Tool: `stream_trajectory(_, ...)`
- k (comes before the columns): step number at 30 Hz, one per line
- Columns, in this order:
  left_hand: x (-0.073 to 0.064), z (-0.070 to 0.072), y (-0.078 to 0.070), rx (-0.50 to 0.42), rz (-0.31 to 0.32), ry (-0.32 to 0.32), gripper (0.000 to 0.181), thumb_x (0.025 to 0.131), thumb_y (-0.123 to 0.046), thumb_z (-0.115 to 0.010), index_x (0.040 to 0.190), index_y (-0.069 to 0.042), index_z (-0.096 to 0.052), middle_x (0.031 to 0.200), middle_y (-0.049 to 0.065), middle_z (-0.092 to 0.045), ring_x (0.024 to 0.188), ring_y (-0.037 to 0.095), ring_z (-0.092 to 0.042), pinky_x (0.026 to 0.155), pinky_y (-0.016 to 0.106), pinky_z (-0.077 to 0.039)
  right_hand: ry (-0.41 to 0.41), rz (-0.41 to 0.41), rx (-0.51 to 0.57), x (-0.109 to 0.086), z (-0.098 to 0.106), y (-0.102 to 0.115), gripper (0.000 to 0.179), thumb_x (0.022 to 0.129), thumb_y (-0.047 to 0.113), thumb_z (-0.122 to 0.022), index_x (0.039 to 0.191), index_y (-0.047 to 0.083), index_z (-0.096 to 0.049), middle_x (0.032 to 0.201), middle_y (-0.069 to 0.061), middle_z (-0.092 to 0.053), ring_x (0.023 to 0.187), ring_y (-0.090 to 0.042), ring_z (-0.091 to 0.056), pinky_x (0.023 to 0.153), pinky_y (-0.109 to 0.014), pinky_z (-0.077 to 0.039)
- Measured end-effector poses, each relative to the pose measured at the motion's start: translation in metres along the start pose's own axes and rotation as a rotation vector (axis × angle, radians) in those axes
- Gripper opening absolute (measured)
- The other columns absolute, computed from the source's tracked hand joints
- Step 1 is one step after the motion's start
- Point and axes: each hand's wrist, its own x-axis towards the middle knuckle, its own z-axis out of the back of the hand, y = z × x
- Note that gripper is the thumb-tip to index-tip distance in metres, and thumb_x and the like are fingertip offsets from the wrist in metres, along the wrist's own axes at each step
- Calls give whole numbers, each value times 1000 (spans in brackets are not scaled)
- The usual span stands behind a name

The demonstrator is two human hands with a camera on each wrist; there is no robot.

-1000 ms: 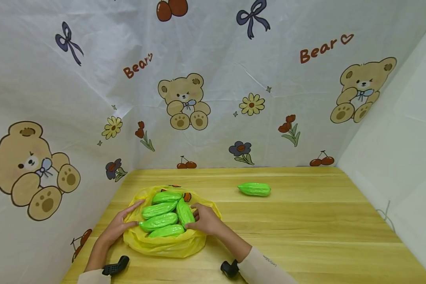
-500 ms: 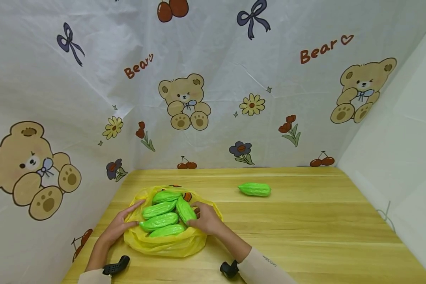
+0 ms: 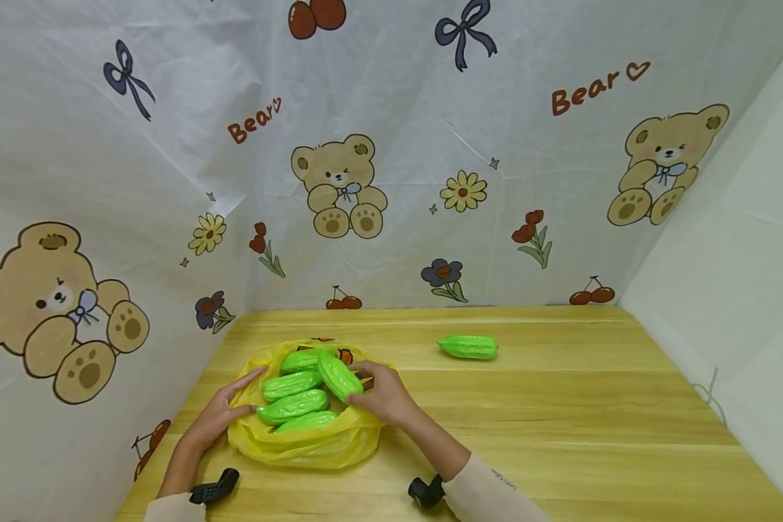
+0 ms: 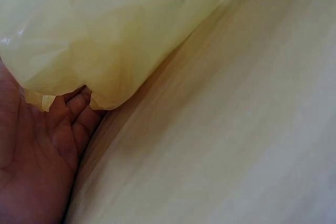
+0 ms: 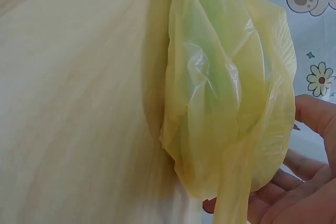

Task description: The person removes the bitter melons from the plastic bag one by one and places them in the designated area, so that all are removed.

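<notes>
My right hand [image 3: 386, 395] pinches a bright green, ridged bitter melon [image 3: 339, 375] between thumb and fingers, tilted over the others. Below it a yellow plastic bag [image 3: 303, 451] lies with its mouth wide, holding several more bitter melons [image 3: 292, 407] side by side. My left hand [image 3: 215, 418] rests on the bag's left rim, thumb and fingers spread apart, the thumb tip near a melon's end. The left wrist view has the bag [image 4: 105, 35] draped over the left fingers [image 4: 79, 103]. In the right wrist view, the bag [image 5: 220, 77] hides the held melon from the right hand's camera.
Another bitter melon [image 3: 468, 347] lies apart on the wooden table [image 3: 548, 413], behind and right of the bag. A white sheet [image 3: 398, 145] printed with bears and flowers stands along the back and left. A thin pale green cord [image 3: 710, 399] hangs at the right wall.
My right hand has raised the bitter melon slightly up and away from me, so it now overlaps the far melon. The left hand keeps its place on the bag's rim.
</notes>
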Motion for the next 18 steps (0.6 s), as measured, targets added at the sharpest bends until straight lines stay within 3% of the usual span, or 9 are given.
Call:
stream_trajectory(5,1,0,0,-3,-2,-4,70,92,-7,-66,157,-14,-39,165,16,-26,144,-4,-20,106,10,-20,-33,39,23,0,4,5,51,86,10,-80,135,9,-64,122,-10,-67,105,-29,-66,82,-33,-57)
stream_trajectory(9,1,0,0,7,-4,-2,71,92,-8,-65,158,-13,-39,165,18,-26,148,5,-18,108,14,-20,-63,61,81,1,6,6,52,87,9,-80,136,12,-63,125,-7,-67,106,-27,-66,86,-34,-56)
stream_trajectory(15,1,-1,0,-5,9,-6,72,91,-8,-67,157,-14,-40,165,17,-26,144,-2,-20,103,7,-20,-100,91,210,1,7,11,53,89,8,-78,139,9,-61,129,-11,-66,109,-31,-65,93,-43,-54)
stream_trajectory(18,1,-1,1,-2,7,-3,72,91,-8,-67,157,-15,-40,165,16,-26,147,4,-18,102,6,-19,-108,86,266,-1,8,13,53,90,8,-77,140,8,-60,132,-14,-65,111,-32,-64,93,-40,-54)
